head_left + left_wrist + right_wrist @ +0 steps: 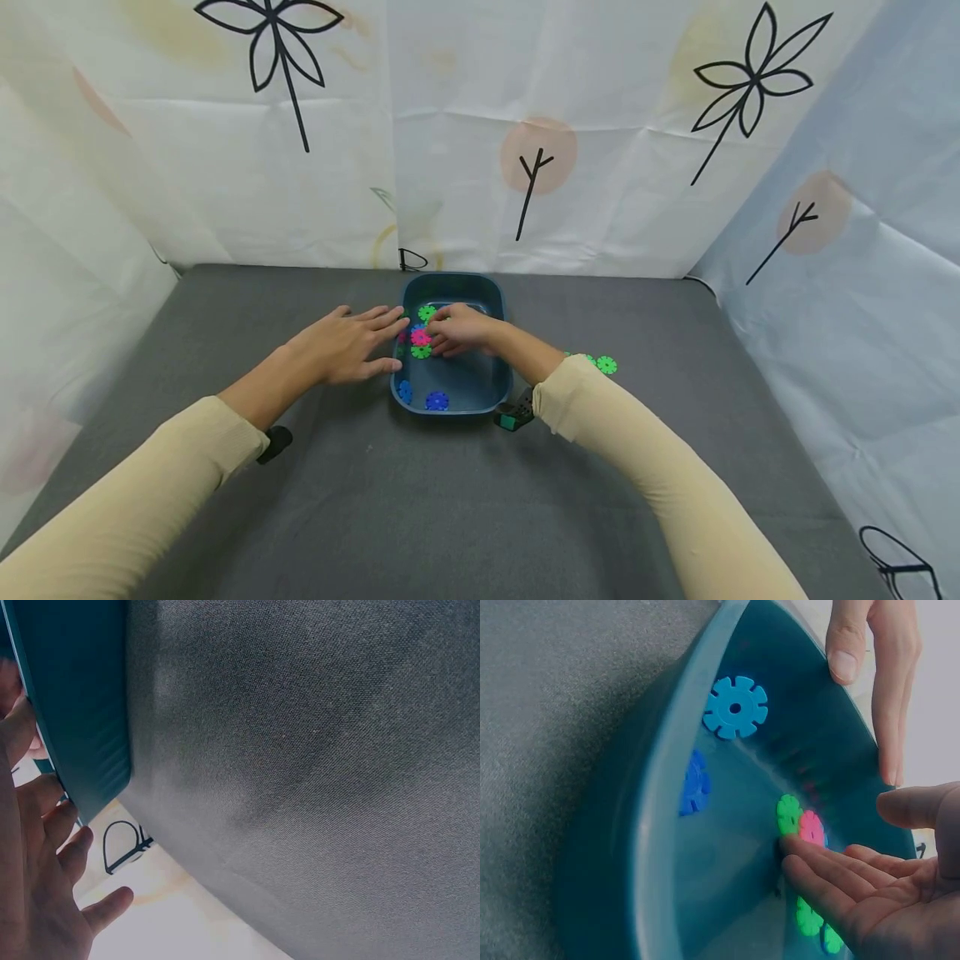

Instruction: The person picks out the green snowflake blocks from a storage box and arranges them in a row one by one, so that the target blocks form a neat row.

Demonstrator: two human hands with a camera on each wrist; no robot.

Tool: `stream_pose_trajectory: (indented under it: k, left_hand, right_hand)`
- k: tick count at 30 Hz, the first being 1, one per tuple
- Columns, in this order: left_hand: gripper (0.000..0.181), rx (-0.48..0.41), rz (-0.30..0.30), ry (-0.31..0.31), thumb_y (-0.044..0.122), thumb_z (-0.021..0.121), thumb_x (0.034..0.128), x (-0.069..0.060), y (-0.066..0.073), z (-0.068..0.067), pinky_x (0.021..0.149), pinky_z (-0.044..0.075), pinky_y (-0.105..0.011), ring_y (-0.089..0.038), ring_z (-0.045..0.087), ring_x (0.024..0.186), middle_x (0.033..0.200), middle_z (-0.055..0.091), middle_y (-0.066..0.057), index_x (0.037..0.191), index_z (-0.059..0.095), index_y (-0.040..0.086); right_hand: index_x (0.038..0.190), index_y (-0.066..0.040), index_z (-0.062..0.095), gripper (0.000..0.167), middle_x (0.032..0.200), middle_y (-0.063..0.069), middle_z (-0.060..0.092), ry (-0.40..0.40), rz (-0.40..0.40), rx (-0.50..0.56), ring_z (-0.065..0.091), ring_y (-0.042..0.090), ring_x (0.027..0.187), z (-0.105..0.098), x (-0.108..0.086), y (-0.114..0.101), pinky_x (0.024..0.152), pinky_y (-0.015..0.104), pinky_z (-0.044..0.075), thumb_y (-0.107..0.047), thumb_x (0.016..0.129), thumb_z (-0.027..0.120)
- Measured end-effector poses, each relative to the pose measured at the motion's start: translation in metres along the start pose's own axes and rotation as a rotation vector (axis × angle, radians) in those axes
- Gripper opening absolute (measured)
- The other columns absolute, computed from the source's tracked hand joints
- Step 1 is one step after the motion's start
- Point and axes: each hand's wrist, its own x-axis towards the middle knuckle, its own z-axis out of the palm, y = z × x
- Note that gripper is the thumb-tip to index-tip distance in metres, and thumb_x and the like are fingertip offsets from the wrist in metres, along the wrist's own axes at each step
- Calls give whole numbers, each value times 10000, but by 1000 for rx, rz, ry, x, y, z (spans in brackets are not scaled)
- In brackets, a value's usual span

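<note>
A dark blue-green plastic basin (476,383) stands on the table, with several notched, flower-shaped plastic discs in it. A pink disc (420,337) and green discs (421,352) lie toward its left side. Nearer the front are a blue disc (437,401) and a lighter blue disc (736,708) leaning against the wall. My left hand (348,342) rests its spread, straight fingers on the left rim. Inside the basin, my right hand (463,327) reaches in with extended, slightly bent fingers. Its fingertips (799,866) are at the pink and green discs; no disc shows gripped.
More green discs (607,365) lie on the grey tabletop (450,500) to the right, partly hidden behind my right forearm. Printed white cloth (465,200) hangs behind the table and along its sides.
</note>
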Motion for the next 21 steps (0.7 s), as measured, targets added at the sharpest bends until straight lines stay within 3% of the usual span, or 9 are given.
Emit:
stream_pose_trajectory:
  k: [9, 21]
  left_hand:
    - [736, -13, 9, 8, 532, 478, 1013, -2, -1, 0, 1075, 295, -676, -340, 292, 1468, 1613, 278, -145, 1560, 316, 67]
    - [735, -24, 20, 12, 533, 460, 1019, -3, -2, 0, 1077, 293, -676, -339, 293, 1468, 1612, 279, -150, 1566, 302, 68]
  right_hand:
    - [1454, 50, 410, 423, 1313, 255, 608, -19, -16, -16, 614, 362, 1198, 11, 6, -4, 1030, 465, 464, -119, 1067, 437]
    - [1428, 55, 438, 432, 1204, 220, 675, -20, -43, -32, 650, 325, 1151, 21, 12, -3, 991, 431, 499, -69, 1024, 527]
